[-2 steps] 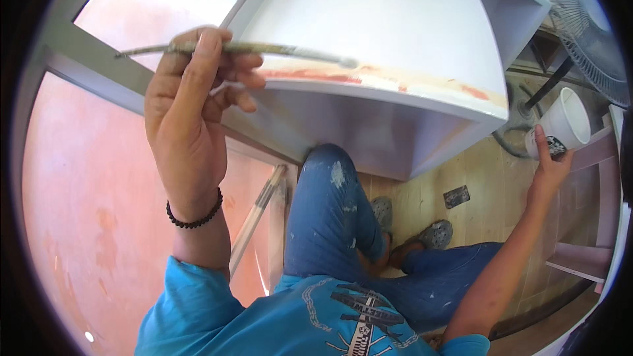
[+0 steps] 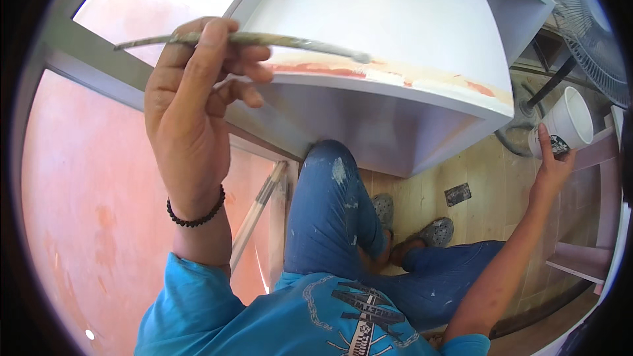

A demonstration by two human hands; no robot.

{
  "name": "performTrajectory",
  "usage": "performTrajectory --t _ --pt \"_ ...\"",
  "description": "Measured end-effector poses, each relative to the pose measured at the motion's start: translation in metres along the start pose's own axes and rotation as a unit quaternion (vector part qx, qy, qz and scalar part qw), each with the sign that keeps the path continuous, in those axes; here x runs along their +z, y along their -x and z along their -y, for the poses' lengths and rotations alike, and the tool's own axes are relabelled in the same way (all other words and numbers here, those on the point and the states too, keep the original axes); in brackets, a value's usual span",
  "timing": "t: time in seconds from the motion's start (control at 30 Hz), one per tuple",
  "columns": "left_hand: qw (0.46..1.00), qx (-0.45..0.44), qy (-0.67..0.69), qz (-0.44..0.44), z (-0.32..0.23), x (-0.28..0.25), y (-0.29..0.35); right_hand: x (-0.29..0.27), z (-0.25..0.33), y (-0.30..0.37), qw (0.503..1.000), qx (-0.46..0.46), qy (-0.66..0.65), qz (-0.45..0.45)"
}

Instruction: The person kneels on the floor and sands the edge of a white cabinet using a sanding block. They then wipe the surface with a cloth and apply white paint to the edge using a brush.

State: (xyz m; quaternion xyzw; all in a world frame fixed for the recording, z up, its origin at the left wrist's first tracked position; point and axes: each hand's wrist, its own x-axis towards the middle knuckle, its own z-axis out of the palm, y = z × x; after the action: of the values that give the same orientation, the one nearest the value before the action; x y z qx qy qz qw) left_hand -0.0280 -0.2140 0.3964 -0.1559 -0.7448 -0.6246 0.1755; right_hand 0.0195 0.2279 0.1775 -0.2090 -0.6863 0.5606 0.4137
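Note:
A thin, paint-stained paintbrush [image 2: 290, 41] is pinched between the thumb and fingers of my left hand [image 2: 188, 109], with the other fingers loosely curled. Its whitish tip points right, over the front edge of a white cabinet [image 2: 376, 16]; whether it touches the surface I cannot tell. Along that edge run reddish and cream patches [image 2: 310, 68]. Far to the right, my right hand [image 2: 552, 170] grips a white plastic tub [image 2: 570, 115] by its side. The tub is tilted, and its contents cannot be made out.
A fan [image 2: 590, 33] stands at the upper right, with a dark hose near its base. A small dark flat piece [image 2: 457, 194] lies on the wood-look floor [image 2: 422, 217]. To the left is a pinkish panel [image 2: 86, 191] in a grey frame. My knee is close to the cabinet.
My left hand and the paintbrush have shifted slightly to the right, the brush tip a little up. My right hand still holds the tub, nearly unmoved.

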Motion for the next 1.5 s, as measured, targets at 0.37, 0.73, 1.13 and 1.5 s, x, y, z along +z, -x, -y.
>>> performTrajectory --t 0.37,0.73,1.13,1.5 --pt "0.998 -0.038 0.013 0.050 0.000 0.034 0.002 0.009 0.006 0.001 1.000 0.002 -0.009 0.025" --pt "1.000 -0.022 0.006 0.018 0.001 0.008 0.000 0.008 0.009 0.004 0.999 0.013 -0.008 0.029" --pt "0.997 -0.050 0.028 0.059 0.009 0.022 -0.002 0.008 0.009 0.006 0.999 0.018 -0.022 0.041" --pt "0.995 -0.032 0.066 0.072 0.003 0.039 0.005 0.012 0.012 0.006 0.999 0.016 -0.032 0.040"
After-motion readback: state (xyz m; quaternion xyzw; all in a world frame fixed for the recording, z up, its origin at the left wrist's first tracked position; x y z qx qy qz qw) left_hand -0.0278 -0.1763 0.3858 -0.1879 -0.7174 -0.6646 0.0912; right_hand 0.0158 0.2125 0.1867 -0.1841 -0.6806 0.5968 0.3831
